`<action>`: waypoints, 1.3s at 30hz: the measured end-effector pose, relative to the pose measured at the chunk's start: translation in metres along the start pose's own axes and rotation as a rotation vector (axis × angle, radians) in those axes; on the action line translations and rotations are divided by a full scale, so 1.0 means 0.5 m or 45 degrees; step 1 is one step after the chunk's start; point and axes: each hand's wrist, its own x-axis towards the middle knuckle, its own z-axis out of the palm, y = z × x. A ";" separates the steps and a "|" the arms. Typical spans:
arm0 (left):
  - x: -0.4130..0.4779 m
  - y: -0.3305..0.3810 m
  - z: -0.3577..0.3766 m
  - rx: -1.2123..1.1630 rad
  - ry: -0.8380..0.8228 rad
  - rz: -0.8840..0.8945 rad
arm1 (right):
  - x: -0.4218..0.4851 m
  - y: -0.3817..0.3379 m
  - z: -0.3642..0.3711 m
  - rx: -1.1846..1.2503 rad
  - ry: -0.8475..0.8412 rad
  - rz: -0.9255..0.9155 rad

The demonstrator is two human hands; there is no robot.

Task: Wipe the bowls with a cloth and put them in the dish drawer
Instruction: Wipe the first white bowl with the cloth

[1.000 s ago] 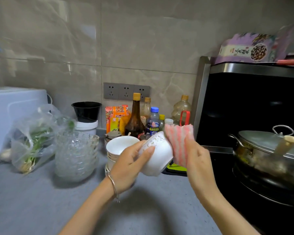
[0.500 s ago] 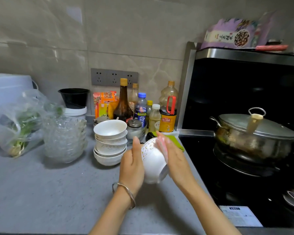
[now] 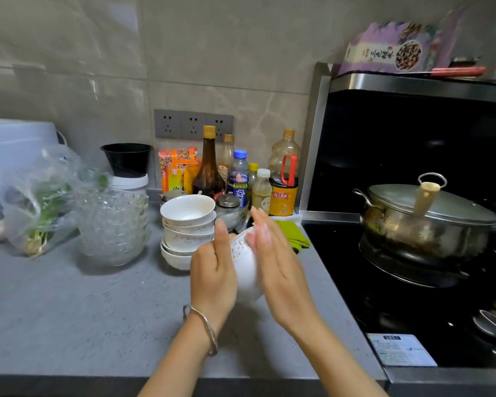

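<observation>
Several stacked bowls (image 3: 188, 224) wait on the bench (image 3: 69, 310). Beside them the left hand (image 3: 214, 272) grips one bowl (image 3: 245, 269) tilted above the bench, so the flat right hand (image 3: 281, 270) can press against its side; the cloth is not clearly seen.

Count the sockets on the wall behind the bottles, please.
3, side by side on the wall above the sauce bottles: left socket, middle socket, right socket. No more seem hidden.

I see a glossy white glazed bowl (image 3: 246, 276), a matt speckled grey surface (image 3: 83, 310), clear glass bowls (image 3: 112, 227) and a shiny metal pot (image 3: 427, 227).
</observation>
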 end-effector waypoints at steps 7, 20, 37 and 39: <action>-0.013 0.002 -0.017 -0.141 -0.039 -0.065 | 0.025 -0.002 -0.007 0.342 0.007 0.226; 0.007 0.027 -0.054 0.059 -0.489 -0.047 | 0.036 0.001 -0.049 0.157 0.002 0.473; -0.014 0.033 -0.015 -0.032 0.189 -0.117 | -0.034 -0.015 0.032 -0.282 0.175 -0.299; -0.018 0.034 -0.016 -0.105 0.203 -0.168 | -0.014 -0.014 0.011 0.078 0.125 -0.050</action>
